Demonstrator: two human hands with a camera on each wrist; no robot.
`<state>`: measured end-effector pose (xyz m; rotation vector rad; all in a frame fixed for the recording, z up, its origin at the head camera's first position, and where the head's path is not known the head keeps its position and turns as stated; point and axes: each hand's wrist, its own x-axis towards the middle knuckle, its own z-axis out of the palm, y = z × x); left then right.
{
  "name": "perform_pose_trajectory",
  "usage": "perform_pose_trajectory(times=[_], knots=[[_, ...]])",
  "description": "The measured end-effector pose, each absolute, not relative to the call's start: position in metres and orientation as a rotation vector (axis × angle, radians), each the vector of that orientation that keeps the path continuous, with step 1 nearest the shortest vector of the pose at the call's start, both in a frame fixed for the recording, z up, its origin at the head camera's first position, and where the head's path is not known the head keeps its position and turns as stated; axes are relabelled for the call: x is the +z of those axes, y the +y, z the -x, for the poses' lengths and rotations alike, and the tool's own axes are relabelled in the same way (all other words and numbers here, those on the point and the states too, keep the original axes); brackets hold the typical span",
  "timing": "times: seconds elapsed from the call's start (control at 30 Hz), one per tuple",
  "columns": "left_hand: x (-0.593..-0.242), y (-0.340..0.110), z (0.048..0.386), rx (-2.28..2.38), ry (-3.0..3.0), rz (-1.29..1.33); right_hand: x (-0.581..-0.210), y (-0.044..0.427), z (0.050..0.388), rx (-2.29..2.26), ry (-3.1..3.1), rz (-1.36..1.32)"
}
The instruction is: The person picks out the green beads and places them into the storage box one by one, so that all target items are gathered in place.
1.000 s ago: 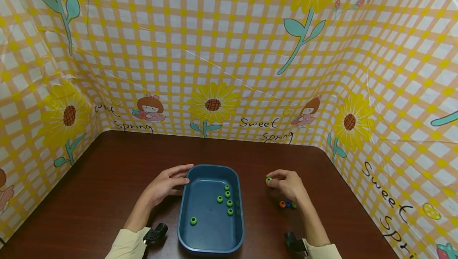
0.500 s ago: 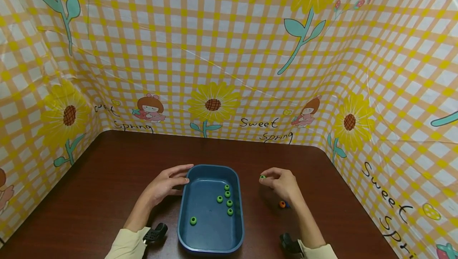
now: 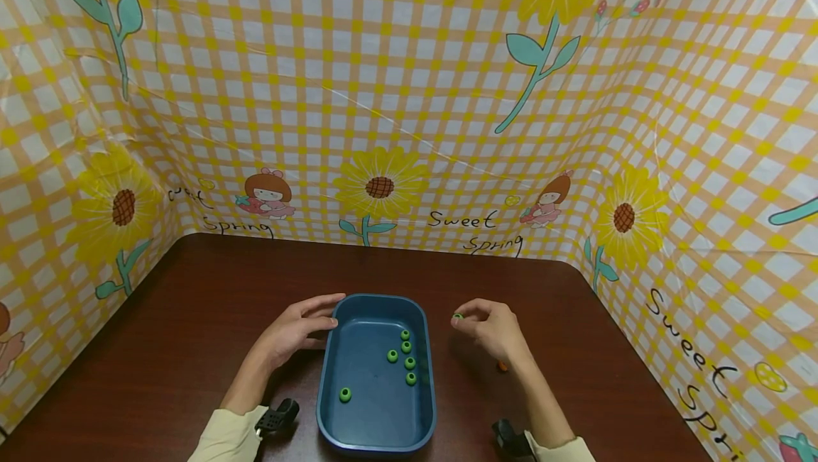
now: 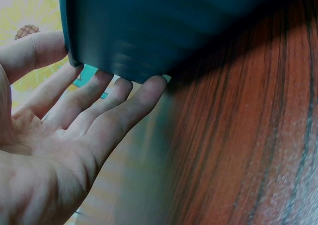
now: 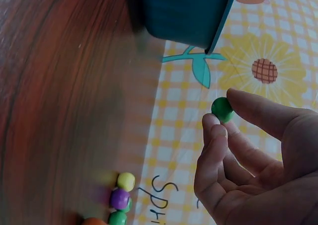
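My right hand (image 3: 495, 331) pinches a green bead (image 5: 222, 109) between thumb and fingertips, held above the table to the right of the blue tray (image 3: 377, 446). Several green beads lie inside the tray, most near its right wall; a lone bead (image 3: 346, 394) sits at the lower left. My left hand (image 3: 290, 331) touches the tray's left side near the far corner, thumb at the rim and extended fingers against the outer wall (image 4: 124, 31).
On the table (image 3: 211, 348), under my right forearm, is a group of loose beads. An orange bead (image 3: 502, 367) peeks out there, and the right wrist view shows a purple bead (image 5: 119, 199) and a yellow bead (image 5: 126, 181). A checked sunflower cloth (image 3: 396, 114) walls the table in.
My right hand has moved left toward the tray with the green bead in its fingers. The left hand and the tray have stayed in place.
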<state>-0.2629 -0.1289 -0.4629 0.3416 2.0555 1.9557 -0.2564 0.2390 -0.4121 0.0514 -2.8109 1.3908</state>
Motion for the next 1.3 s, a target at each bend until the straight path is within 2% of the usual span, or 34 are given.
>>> perform_pose_trajectory(times=[0.8,1.3], knots=[[-0.463,-0.128,0.263,1.948,2.081,-0.341,-0.400,0.211,0.241,1.462,-2.784,-0.170],[-0.463,-0.129,0.262,1.951,2.056,-0.351,-0.403,0.198,0.234,1.537,-2.803,-0.381]])
